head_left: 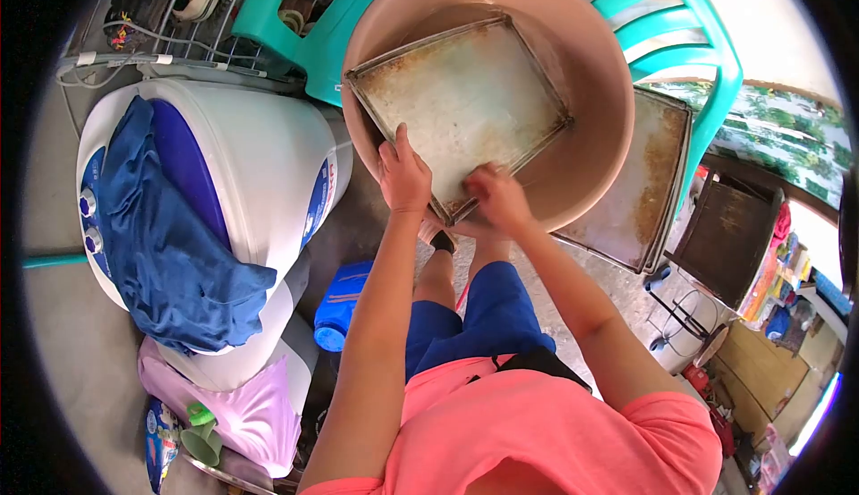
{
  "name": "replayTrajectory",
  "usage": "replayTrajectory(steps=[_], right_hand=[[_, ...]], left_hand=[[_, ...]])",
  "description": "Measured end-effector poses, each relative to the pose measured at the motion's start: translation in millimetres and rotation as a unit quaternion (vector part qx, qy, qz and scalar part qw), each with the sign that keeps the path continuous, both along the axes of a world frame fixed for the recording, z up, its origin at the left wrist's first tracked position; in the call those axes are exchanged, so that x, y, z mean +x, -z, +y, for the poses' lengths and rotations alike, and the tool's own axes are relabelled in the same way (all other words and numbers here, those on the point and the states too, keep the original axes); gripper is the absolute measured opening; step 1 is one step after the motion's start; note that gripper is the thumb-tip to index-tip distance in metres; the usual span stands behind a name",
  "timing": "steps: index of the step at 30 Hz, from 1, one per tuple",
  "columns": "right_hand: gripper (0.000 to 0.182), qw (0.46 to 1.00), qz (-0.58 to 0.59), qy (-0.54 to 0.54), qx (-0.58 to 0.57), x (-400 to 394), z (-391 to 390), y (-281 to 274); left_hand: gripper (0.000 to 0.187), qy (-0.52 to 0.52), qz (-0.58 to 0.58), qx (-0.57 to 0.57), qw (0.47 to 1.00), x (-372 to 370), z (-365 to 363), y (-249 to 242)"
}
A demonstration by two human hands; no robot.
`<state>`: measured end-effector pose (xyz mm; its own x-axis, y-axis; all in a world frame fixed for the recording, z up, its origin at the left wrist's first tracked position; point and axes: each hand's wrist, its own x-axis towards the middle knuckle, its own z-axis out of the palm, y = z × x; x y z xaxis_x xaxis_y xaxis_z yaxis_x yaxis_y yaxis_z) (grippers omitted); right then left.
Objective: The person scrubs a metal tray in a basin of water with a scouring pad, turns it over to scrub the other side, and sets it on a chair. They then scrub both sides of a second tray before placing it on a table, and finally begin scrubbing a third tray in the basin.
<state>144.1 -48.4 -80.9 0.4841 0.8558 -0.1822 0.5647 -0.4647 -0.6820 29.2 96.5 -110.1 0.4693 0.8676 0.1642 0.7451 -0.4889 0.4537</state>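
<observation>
A shallow rectangular metal baking tray (465, 101), stained with brown rust along its edges, lies tilted in a large round brown plastic basin (595, 137). My left hand (405, 177) grips the tray's near left edge, thumb raised along the rim. Close to the tray's near corner, my right hand (497, 194) presses on the surface with its fingers curled. It is slightly blurred, and anything inside it is hidden. Some water seems to lie in the basin beyond the tray.
A green plastic chair (707, 57) stands behind the basin. A second rusty tray (640, 191) leans at the right, with a dark tray (727, 240) farther off. On the left are a white washing machine (268, 137) with blue cloth (170, 245) and a blue container (340, 303).
</observation>
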Motion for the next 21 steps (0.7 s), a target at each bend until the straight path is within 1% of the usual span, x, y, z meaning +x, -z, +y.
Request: replayTrajectory(steps=[1, 2, 4, 5, 7, 8, 10, 11, 13, 14, 16, 18, 21], right_hand=[[0.014, 0.999, 0.006, 0.048, -0.008, 16.6, -3.8, 7.7], [0.013, 0.995, 0.012, 0.095, -0.016, 24.9, -8.2, 15.4], [0.013, 0.998, 0.002, 0.063, -0.02, 10.7, -7.4, 9.2], [0.013, 0.999, -0.002, 0.046, -0.023, -1.3, -6.9, 4.4], [0.015, 0.999, 0.035, -0.01, 0.023, -24.2, -1.9, -10.6], [0.014, 0.997, 0.05, -0.042, 0.048, -27.5, -1.0, -12.9], [0.012, 1.0, 0.015, 0.002, 0.01, -11.5, -2.8, -2.8], [0.012, 1.0, -0.003, 0.024, -0.008, -5.9, -4.0, 2.1], [0.012, 1.0, -0.013, 0.008, 0.013, -9.3, -0.3, -1.6], [0.012, 1.0, -0.019, -0.002, 0.023, -12.8, 2.2, -3.0], [0.015, 0.999, 0.011, -0.042, 0.034, -27.4, 4.4, -9.5], [0.015, 0.996, 0.018, -0.075, 0.039, -29.2, 6.9, -14.8], [0.016, 0.998, -0.051, -0.028, 0.019, -3.6, 1.2, -0.2]], left_hand=[[0.048, 0.004, -0.005, 0.039, 0.999, 0.3, 0.0, -0.7], [0.049, -0.005, 0.035, 0.033, 0.999, -0.8, -1.6, -2.2], [0.05, -0.025, 0.113, 0.021, 0.993, -0.4, -1.3, -8.9], [0.051, -0.033, 0.108, -0.012, 0.994, 1.5, 0.6, -10.8], [0.052, -0.046, 0.101, -0.082, 0.99, 2.9, 1.1, -15.6], [0.053, -0.043, 0.117, -0.104, 0.987, 3.5, 1.9, -19.1], [0.055, -0.039, 0.146, -0.144, 0.978, 4.9, 5.3, -25.2], [0.055, -0.044, 0.146, -0.133, 0.979, 5.8, 5.2, -24.9], [0.055, -0.055, 0.144, -0.11, 0.982, 9.3, 6.4, -25.5], [0.056, -0.058, 0.158, -0.121, 0.978, 11.4, 9.5, -24.6], [0.057, -0.063, 0.188, -0.148, 0.969, 13.3, 10.3, -27.5], [0.058, -0.072, 0.178, -0.146, 0.97, 13.5, 8.8, -26.5], [0.06, -0.079, 0.158, -0.143, 0.974, 13.3, 8.1, -26.0]])
